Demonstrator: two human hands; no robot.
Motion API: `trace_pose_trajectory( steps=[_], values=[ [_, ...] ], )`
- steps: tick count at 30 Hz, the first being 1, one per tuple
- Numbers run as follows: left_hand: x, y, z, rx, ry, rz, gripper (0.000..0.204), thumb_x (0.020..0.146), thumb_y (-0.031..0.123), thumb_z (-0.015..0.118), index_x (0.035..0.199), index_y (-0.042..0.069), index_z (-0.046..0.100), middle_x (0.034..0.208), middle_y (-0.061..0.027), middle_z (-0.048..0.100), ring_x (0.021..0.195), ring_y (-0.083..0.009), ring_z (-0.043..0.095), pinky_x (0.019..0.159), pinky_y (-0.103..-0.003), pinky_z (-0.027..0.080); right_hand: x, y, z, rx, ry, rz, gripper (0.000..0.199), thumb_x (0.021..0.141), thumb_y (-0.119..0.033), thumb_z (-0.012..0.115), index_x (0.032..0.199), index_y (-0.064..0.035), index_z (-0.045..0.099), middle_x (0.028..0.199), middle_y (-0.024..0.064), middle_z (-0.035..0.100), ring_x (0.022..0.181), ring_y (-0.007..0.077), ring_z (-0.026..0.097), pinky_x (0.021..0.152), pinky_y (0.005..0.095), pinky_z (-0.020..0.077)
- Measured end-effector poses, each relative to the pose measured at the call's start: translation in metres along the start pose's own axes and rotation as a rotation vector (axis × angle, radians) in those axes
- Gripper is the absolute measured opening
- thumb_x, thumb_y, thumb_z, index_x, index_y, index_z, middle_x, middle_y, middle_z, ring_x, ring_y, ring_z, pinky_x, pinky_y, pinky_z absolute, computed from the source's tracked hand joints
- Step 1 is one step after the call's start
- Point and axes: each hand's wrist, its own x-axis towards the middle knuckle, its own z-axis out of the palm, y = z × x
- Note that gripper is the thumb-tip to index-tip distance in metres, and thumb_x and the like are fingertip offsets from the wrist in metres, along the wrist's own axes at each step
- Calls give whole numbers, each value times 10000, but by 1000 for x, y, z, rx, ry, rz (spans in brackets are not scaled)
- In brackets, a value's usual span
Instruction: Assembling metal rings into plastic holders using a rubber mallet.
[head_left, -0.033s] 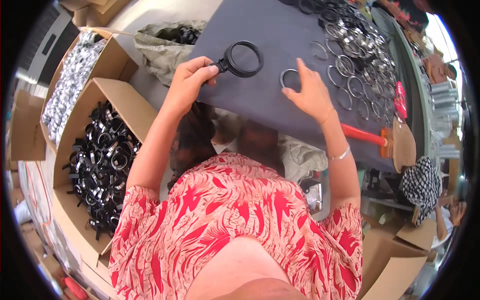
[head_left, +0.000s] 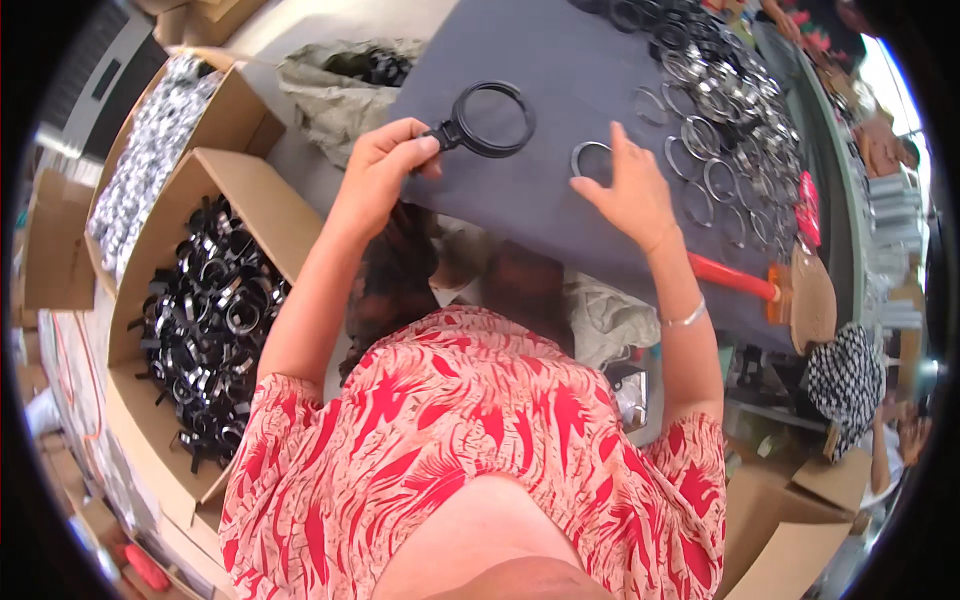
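Note:
My left hand (head_left: 385, 175) pinches the short stem of a black ring (head_left: 492, 154) between thumb and fingers, holding it above the grey tabletop (head_left: 510, 50). To the right, my right hand (head_left: 638, 190) has thumb and index finger spread and holds nothing. Beside its thumb lies a thin silver ring (head_left: 574, 155), partly hidden by the hand. Beyond that hand, several loose metal rings (head_left: 720, 180) spread over the table, leading to a heap of silver and black rings (head_left: 735, 100) at the far right.
A mallet with a red handle (head_left: 730, 275) lies at the table's right edge. On my left stand a carton of black clamp-like parts (head_left: 215, 310) and a carton of silvery pieces (head_left: 155, 150). A woven sack (head_left: 325, 105) sits by the table's left side. Other people are at the right.
The scene sits slightly farther right in the picture. Both hands keep nearly the same pose, the left still holding the black ring and the right still spread by the silver ring.

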Motion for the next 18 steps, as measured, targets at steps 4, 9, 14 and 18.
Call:
trace_pose_trajectory(
  steps=[4, 9, 14, 18],
  values=[
    [-40, -18, -11, -222, 2, -76, 193, 863, 184, 541, 885, -7, 566, 779, -77, 593, 744, -154, 551, 745, -273, 423, 2, -2, 9, -145, -35, 77, 755, 733, -396, 710, 1247, 69, 411, 1058, 230, 592, 995, 381, 554, 826, 437, 470],
    [-73, -42, -7, -352, 15, -88, 203, 889, 222, 563, 858, 22, 551, 776, -72, 585, 796, -170, 557, 805, -308, 422, 8, -1, 6, -130, -35, -43, 763, 737, -299, 713, 1328, 31, 361, 1111, 214, 592, 947, 386, 566, 812, 427, 470],
    [-79, -79, -5, -488, 34, -105, 171, 893, 201, 561, 859, 33, 551, 787, -67, 588, 813, -168, 553, 821, -301, 411, 6, -13, -5, 28, -10, -153, 814, 707, -222, 730, 1377, -17, 315, 1132, 211, 582, 970, 369, 564, 816, 424, 468],
    [-74, -87, 0, -421, 36, -154, 155, 880, 180, 574, 848, 29, 584, 772, -41, 595, 766, -125, 545, 753, -264, 415, 0, -17, -7, 178, 21, -230, 837, 689, -174, 726, 1392, -27, 298, 1184, 196, 557, 1008, 351, 555, 842, 404, 462]
  ],
)
